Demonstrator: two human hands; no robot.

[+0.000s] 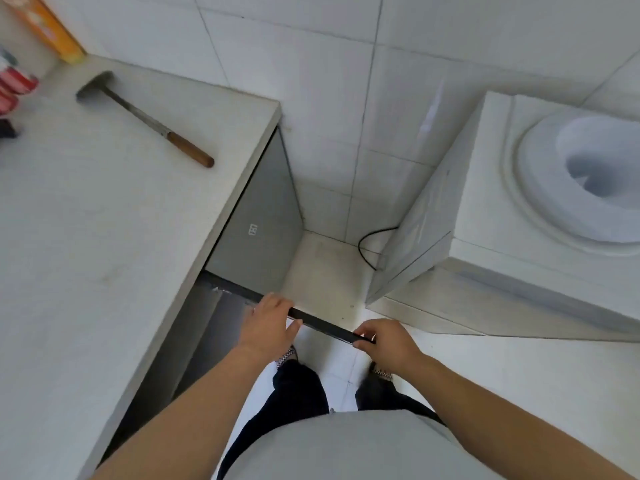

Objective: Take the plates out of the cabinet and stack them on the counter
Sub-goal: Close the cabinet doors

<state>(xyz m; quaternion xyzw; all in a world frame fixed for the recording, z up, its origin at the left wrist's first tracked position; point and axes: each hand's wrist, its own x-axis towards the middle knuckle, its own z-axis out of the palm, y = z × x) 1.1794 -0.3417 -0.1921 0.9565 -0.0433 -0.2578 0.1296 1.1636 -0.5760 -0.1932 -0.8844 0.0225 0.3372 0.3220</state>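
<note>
Two hands were clamped on one thing, the dark top edge of the open cabinet door (325, 325). The left hand (268, 322) held it partway along, fingers curled over the far side and thumb on the near side. The right hand (384, 342) pinched the door's outer end. The two hands were apart, with a bare length of edge between them.

The door stood out from under the bench (104, 220) over the tiled floor (322, 265). The cabinet (194, 341) opening lay below the bench's lip, left of the left forearm. Its inside was dark, and the plates could not be made out there.

One cleaver (145, 116) with a wooden handle lay flat on the bench, blade toward the wall. One orange box (55, 26) stood at the far left corner, with a cluster of red cans (14, 88) near it at the frame's edge, too blurred to count. One grey panel (256, 216) with a small label stood under the bench's far end.

One white water dispenser (519, 202) stood to the right, well apart from the bench, and one black cable (367, 244) looped on the floor beside it. Two shoes (285, 355) showed below the hands.
</note>
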